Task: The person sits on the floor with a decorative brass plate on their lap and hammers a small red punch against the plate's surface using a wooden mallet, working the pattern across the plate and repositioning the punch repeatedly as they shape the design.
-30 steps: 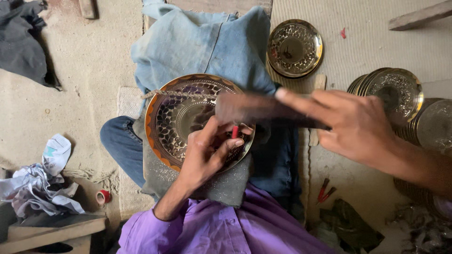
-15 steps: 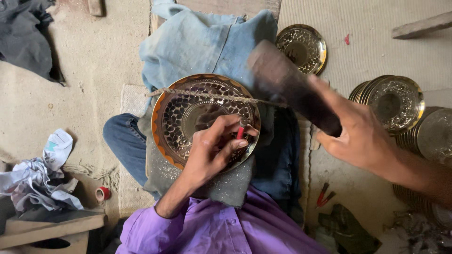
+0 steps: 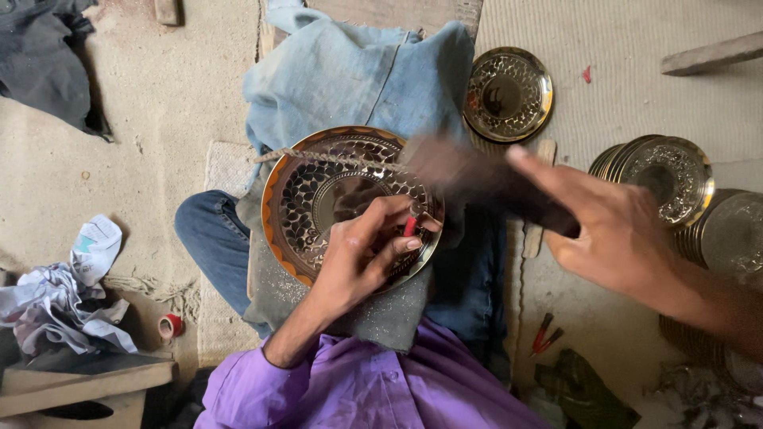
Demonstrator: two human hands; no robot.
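Observation:
A round engraved brass plate (image 3: 318, 199) with an orange rim rests on my lap, over a grey cloth. My left hand (image 3: 362, 258) lies on the plate's right side and grips a small red-handled chisel (image 3: 410, 226) upright against the metal. My right hand (image 3: 616, 234) holds a dark wooden mallet (image 3: 477, 179), blurred by motion, just above the chisel's top and the plate's right edge. A frayed cord (image 3: 318, 156) crosses the plate's upper part.
A finished brass plate (image 3: 509, 94) lies on the floor beyond my knee. Stacks of similar plates (image 3: 664, 171) stand at the right. Crumpled paper and cloth (image 3: 63, 294), a red tape roll (image 3: 168, 326) and a wooden block (image 3: 79, 381) lie at the left. Red tools (image 3: 544, 334) lie at the lower right.
The mallet swung up and to the right half a second ago, then came back down toward the chisel. My left hand kept the chisel on the plate, barely shifting.

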